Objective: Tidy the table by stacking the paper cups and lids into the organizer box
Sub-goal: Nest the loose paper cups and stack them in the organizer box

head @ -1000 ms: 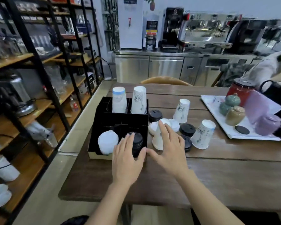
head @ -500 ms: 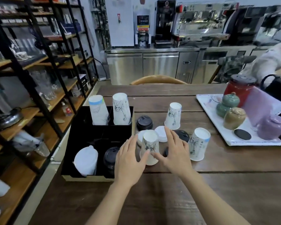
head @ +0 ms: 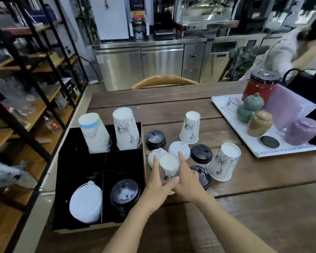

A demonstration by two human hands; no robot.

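Observation:
An upside-down printed paper cup (head: 169, 166) stands on the wooden table, clasped from both sides by my left hand (head: 158, 181) and my right hand (head: 187, 179). Left of it lies the black organizer box (head: 82, 161). Its far compartments hold two inverted cup stacks (head: 95, 133) (head: 127, 131); its near ones hold white lids (head: 86, 203) and black lids (head: 124, 195). Two more inverted cups (head: 191, 127) (head: 223, 161) stand on the table. Loose black lids (head: 155, 136) (head: 201, 153) (head: 202, 176) and white lids (head: 179, 149) (head: 153, 157) lie around them.
A white tray (head: 226, 110) at the right carries ceramic jars (head: 259, 123) and a red canister (head: 261, 84). A person in grey (head: 288, 50) leans over at the far right. Metal shelving (head: 26, 79) lines the left. A wooden chair back (head: 164, 81) sits at the table's far side.
Both hands have closed in around the upside-down cup, from hovering near it to gripping its sides. The camera has moved nearer and tilted down.

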